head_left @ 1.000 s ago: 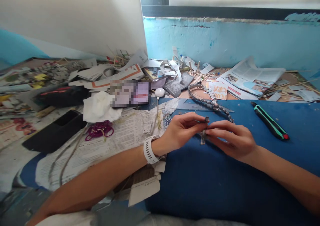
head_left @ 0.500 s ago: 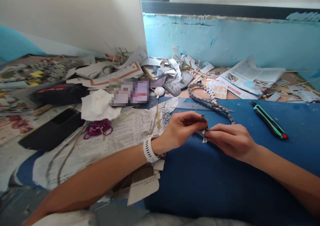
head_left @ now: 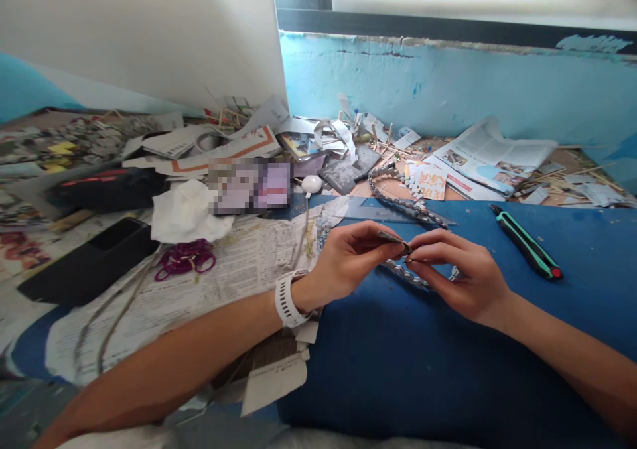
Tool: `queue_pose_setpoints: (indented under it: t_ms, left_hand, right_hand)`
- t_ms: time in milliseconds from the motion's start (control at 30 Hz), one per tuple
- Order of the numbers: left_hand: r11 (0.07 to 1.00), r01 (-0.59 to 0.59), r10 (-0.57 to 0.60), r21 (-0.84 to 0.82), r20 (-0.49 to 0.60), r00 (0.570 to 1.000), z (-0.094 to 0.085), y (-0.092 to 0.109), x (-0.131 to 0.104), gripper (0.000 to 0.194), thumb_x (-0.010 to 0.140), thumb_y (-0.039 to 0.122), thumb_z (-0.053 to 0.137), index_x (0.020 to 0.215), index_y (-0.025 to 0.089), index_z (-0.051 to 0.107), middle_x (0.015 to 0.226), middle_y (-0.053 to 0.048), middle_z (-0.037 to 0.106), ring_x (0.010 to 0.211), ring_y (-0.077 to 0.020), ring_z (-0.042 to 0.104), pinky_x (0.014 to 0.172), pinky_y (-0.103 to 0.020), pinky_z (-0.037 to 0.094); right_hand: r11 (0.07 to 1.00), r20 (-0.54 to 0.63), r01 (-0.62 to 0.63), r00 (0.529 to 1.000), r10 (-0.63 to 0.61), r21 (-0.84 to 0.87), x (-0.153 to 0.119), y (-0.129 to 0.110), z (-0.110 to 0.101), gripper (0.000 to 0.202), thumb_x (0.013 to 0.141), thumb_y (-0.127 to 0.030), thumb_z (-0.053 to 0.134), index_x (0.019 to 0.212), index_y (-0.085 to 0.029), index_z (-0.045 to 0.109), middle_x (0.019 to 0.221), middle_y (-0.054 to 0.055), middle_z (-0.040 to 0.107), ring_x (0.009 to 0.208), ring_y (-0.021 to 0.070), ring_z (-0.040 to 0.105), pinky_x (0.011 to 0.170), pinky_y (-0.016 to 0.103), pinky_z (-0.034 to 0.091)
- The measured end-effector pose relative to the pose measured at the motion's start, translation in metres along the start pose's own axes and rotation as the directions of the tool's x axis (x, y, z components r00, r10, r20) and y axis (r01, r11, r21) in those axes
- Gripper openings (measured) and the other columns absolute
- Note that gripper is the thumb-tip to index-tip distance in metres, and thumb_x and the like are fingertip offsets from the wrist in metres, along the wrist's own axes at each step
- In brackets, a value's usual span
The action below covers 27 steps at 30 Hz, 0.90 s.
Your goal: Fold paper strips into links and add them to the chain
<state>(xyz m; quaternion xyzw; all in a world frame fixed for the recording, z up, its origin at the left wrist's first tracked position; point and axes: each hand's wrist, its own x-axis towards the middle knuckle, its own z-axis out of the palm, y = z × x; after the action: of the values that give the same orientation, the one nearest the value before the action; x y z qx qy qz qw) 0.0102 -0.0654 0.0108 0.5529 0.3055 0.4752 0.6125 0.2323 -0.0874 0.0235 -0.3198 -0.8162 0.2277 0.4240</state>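
Note:
In front of me, over a blue mat [head_left: 398, 356], my two hands meet at a small folded paper strip [head_left: 391, 237]. My left hand [head_left: 348, 260], with a white watch band at the wrist, pinches it between thumb and fingers. From the other side, my right hand [head_left: 462, 273] grips its end with thumb and fingertips; the exact contact is partly hidden. A grey-and-white chain of folded paper links [head_left: 405, 274] passes below the fingers and curves up behind the hands. Whether the strip is joined to the chain I cannot tell.
A black-and-green utility knife [head_left: 530, 243] lies to the right. Behind the hands is a clear ruler [head_left: 363, 210]. Newspaper [head_left: 249, 256], purple cord [head_left: 184, 260], white tissue [head_left: 184, 213] and a black case [head_left: 89, 260] are at left. Paper scraps and sticks line the wall.
The folded strip has tipped from upright to nearly flat. My right hand has risen slightly and its fingers have arched. More of the chain shows beneath the hands.

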Motion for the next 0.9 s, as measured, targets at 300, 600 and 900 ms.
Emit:
queue_pose_setpoints:
  t_ms: [300, 600, 900]
  left_hand:
    - [0.996, -0.066, 0.064, 0.059, 0.039, 0.997, -0.001, 0.0, -0.002, 0.021, 0.085, 0.029, 0.084, 0.1, 0.014, 0.078, 0.097, -0.009, 0.082, 0.09, -0.0191, 0.079, 0.085, -0.029, 0.067]
    - [0.971, -0.153, 0.137, 0.183, 0.1, 0.986, 0.002, 0.004, -0.007, 0.027, 0.084, 0.025, 0.085, 0.105, 0.014, 0.073, 0.102, -0.008, 0.078, 0.099, -0.0193, 0.077, 0.093, -0.03, 0.065]
    - [0.944, -0.193, 0.184, 0.268, 0.06, 0.981, 0.003, 0.004, -0.009, 0.017, 0.089, 0.029, 0.08, 0.099, 0.016, 0.075, 0.095, -0.006, 0.077, 0.089, -0.0171, 0.076, 0.084, -0.027, 0.067]
  right_hand:
    - [0.95, -0.172, -0.241, 0.946, 0.276, 0.201, -0.006, -0.001, 0.005, 0.021, 0.088, -0.02, 0.08, 0.106, -0.025, 0.07, 0.096, 0.003, 0.081, 0.084, 0.0184, 0.08, 0.075, 0.027, 0.069]
    - [0.97, -0.219, -0.221, 0.946, 0.238, 0.101, -0.012, 0.001, 0.011, 0.025, 0.086, -0.022, 0.082, 0.106, -0.026, 0.067, 0.092, 0.002, 0.082, 0.079, 0.0221, 0.082, 0.073, 0.032, 0.071]
    - [0.987, -0.043, -0.019, 0.999, 0.012, -0.159, -0.007, -0.003, 0.003, 0.027, 0.091, -0.017, 0.074, 0.115, -0.025, 0.067, 0.099, 0.005, 0.081, 0.084, 0.0203, 0.08, 0.078, 0.031, 0.067]
